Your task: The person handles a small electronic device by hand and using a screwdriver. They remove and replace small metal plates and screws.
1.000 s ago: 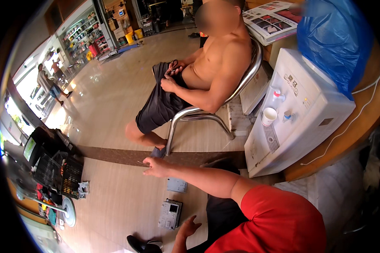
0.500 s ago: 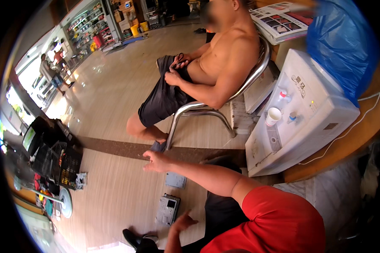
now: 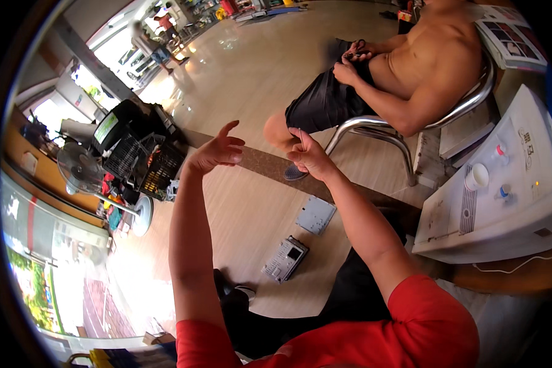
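My left hand [image 3: 218, 151] is raised in front of me with its fingers spread and nothing in it. To its right, my right hand [image 3: 311, 158] is also held up empty, index finger stretched out and the other fingers loosely bent. The two hands stay apart and touch nothing. Below them on the floor lies a boxy metal-cased electronic unit [image 3: 286, 260] with a black square on top. Just beyond it rests a flat grey metal plate [image 3: 316, 214].
A shirtless person [image 3: 405, 80] in dark shorts sits on a chrome-framed chair [image 3: 380, 126], holding a small dark thing. At right stands a white water dispenser [image 3: 497, 196] with a paper cup [image 3: 477, 176]. A standing fan [image 3: 80, 167] and black crates [image 3: 161, 168] are at left.
My left hand has risen from low near the metal unit to beside my right hand. The view has swung left, and the fingers of both hands have changed pose.
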The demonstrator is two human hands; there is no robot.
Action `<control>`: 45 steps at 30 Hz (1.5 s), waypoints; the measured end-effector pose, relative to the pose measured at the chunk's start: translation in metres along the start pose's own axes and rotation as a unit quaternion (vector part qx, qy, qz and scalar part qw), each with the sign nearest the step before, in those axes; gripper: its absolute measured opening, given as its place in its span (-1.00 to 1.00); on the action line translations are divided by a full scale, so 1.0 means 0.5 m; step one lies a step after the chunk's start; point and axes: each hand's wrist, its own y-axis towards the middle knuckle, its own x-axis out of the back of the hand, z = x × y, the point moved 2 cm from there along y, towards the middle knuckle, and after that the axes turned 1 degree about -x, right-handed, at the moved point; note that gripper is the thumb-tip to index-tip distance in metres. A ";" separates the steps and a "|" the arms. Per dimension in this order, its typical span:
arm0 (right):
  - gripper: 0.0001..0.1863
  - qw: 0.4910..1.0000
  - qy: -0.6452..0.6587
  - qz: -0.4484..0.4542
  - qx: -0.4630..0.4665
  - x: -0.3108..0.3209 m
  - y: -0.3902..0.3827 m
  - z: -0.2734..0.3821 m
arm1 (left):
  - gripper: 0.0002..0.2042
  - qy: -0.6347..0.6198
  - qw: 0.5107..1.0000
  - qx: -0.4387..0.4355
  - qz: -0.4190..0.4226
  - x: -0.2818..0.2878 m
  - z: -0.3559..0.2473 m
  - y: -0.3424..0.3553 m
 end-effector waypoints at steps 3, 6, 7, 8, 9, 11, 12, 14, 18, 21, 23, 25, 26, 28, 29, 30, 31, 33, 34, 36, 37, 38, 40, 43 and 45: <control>0.03 0.999 0.032 -0.013 0.009 0.023 0.008 0.008 | 0.09 0.032 0.999 0.033 0.015 0.000 -0.046 0.031; 0.06 0.999 0.040 -0.019 0.012 0.038 0.000 0.013 | 0.06 0.047 0.998 0.039 0.032 -0.021 -0.068 0.056; 0.09 0.999 0.028 -0.021 0.014 0.043 -0.001 0.018 | 0.06 0.061 0.997 0.039 0.037 -0.027 -0.073 0.066; 0.14 0.999 0.027 -0.032 0.010 0.046 -0.002 0.015 | 0.05 0.076 0.995 0.039 0.044 -0.034 -0.079 0.075; 0.18 0.999 0.026 -0.033 0.016 0.054 0.002 0.011 | 0.06 0.041 0.997 0.012 0.057 -0.041 -0.085 0.078; 0.27 0.999 0.012 -0.038 0.015 0.044 0.010 0.006 | 0.12 0.020 0.998 -0.013 0.064 -0.031 -0.072 0.069; 0.32 0.999 0.002 -0.039 0.004 0.036 0.009 0.004 | 0.13 -0.002 0.998 -0.013 0.063 -0.031 -0.066 0.059; 0.33 1.000 -0.008 -0.025 0.015 0.034 0.003 0.014 | 0.14 -0.015 0.999 -0.001 0.046 -0.038 -0.063 0.059; 0.28 1.000 -0.006 -0.026 0.014 0.029 -0.017 0.045 | 0.17 -0.020 0.999 0.020 0.024 -0.048 -0.079 0.055; 0.26 0.999 0.001 -0.030 0.017 0.026 -0.021 0.051 | 0.18 -0.012 1.000 0.018 0.015 -0.044 -0.090 0.047; 0.25 1.000 0.007 -0.025 0.014 0.024 -0.018 0.049 | 0.19 -0.003 1.000 0.015 0.010 -0.042 -0.096 0.042; 0.23 1.000 0.003 -0.023 0.009 0.021 -0.017 0.043 | 0.13 -0.007 1.000 0.021 0.007 -0.046 -0.098 0.037; 0.22 1.000 -0.003 -0.023 0.008 0.017 -0.016 0.041 | 0.10 -0.009 1.000 0.025 0.006 -0.047 -0.100 0.033; 0.16 0.999 -0.036 -0.020 0.002 0.013 -0.012 0.033 | 0.06 -0.011 1.000 0.013 0.013 -0.050 -0.096 0.022; 0.12 0.998 -0.060 -0.017 -0.003 0.007 -0.008 0.028 | 0.04 -0.012 1.000 0.008 0.016 -0.051 -0.090 0.015; 0.08 0.996 -0.087 -0.014 -0.008 0.001 -0.004 0.022 | 0.00 -0.016 1.000 -0.009 0.023 -0.049 -0.078 0.008; -0.19 0.975 -0.215 -0.052 -0.012 0.001 -0.003 0.009 | -0.03 -0.021 0.999 -0.025 0.032 -0.048 -0.063 0.003; -0.41 0.924 -0.364 -0.064 0.094 0.030 -0.002 -0.024 | -0.19 0.019 0.997 -0.069 0.019 -0.085 -0.042 0.009; -0.51 0.887 -0.434 -0.067 0.145 0.042 -0.008 -0.041 | -0.31 0.061 0.994 -0.088 0.007 -0.097 -0.023 0.010; -0.72 0.904 -0.426 -0.010 -0.034 0.022 -0.026 -0.092 | -0.52 0.103 0.990 -0.085 -0.054 -0.111 0.061 -0.033; -0.75 0.889 -0.458 0.008 -0.025 -0.012 -0.040 -0.111 | -0.58 0.128 0.987 -0.065 -0.075 -0.114 0.105 -0.069; -0.78 0.869 -0.493 0.022 -0.019 -0.038 -0.060 -0.129 | -0.60 0.146 0.985 -0.057 -0.077 -0.148 0.112 -0.109; -0.72 0.858 -0.496 0.096 -0.086 -0.095 -0.095 -0.160 | -0.61 0.002 0.997 -0.030 -0.073 -0.190 0.193 -0.168; -0.76 0.876 -0.443 0.148 -0.122 -0.141 -0.145 -0.197 | -0.64 -0.048 0.995 0.002 -0.088 -0.250 0.327 -0.217; -0.80 0.873 -0.440 0.163 -0.135 -0.164 -0.168 -0.209 | -0.65 -0.085 0.988 0.036 -0.121 -0.302 0.394 -0.239</control>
